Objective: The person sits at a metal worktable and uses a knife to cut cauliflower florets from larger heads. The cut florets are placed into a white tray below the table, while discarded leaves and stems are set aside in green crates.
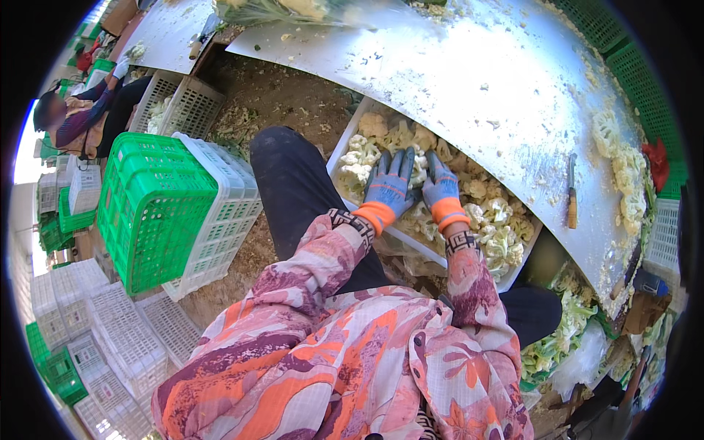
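Note:
My left hand [389, 188], in a grey-and-orange glove, rests with fingers stretched over cauliflower florets [488, 227] in a white crate [350, 121] between my legs. Beside it my right hand [442, 188], gloved alike, lies on the florets too, its fingers extended. Part of the crate's contents is hidden under my hands and under the edge of a shiny metal work surface [462, 66]. On that surface, to the right, lies a knife [571, 202] with a wooden handle, among small white scraps.
Stacked green [147, 209] and white crates [117, 337] stand on my left. Behind them a co-worker [95, 117] sits at another surface. Trimmed leaves [565, 323] and cauliflower pieces lie at lower right. Green crates [631, 88] line the far right, and bagged cauliflower [308, 11] sits at the top.

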A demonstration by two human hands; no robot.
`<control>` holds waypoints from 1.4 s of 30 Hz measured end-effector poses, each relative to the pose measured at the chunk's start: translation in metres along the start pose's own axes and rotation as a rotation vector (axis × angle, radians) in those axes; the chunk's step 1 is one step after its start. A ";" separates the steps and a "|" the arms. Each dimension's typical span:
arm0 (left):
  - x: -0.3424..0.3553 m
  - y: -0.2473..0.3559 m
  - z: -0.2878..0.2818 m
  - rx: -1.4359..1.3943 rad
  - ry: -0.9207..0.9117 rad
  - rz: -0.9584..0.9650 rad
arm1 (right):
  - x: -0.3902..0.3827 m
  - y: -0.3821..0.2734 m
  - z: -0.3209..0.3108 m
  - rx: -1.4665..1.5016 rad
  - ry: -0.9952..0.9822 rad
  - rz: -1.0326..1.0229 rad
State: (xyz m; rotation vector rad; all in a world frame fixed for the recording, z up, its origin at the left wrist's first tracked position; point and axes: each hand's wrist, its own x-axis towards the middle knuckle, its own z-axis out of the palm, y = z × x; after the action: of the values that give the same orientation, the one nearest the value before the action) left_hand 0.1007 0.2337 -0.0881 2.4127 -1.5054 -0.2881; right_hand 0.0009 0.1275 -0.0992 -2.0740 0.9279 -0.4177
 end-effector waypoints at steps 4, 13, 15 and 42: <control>0.063 -0.002 0.024 0.091 -0.004 -0.082 | 0.047 0.003 0.003 -0.112 -0.079 0.258; 0.062 0.005 -0.048 0.191 -0.141 -0.110 | -0.055 -0.009 -0.017 -0.362 0.085 -0.202; 0.024 0.013 -0.056 0.296 0.008 -0.197 | -0.070 -0.009 -0.019 -0.474 0.082 -0.253; 0.128 -0.012 0.044 0.614 -0.234 0.190 | -0.111 0.024 -0.081 -0.860 0.297 0.066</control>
State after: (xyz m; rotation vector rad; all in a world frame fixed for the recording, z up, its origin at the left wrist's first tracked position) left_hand 0.1531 0.1174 -0.1364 2.7191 -2.1729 -0.0704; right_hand -0.1316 0.1557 -0.0648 -2.7786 1.5414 -0.3215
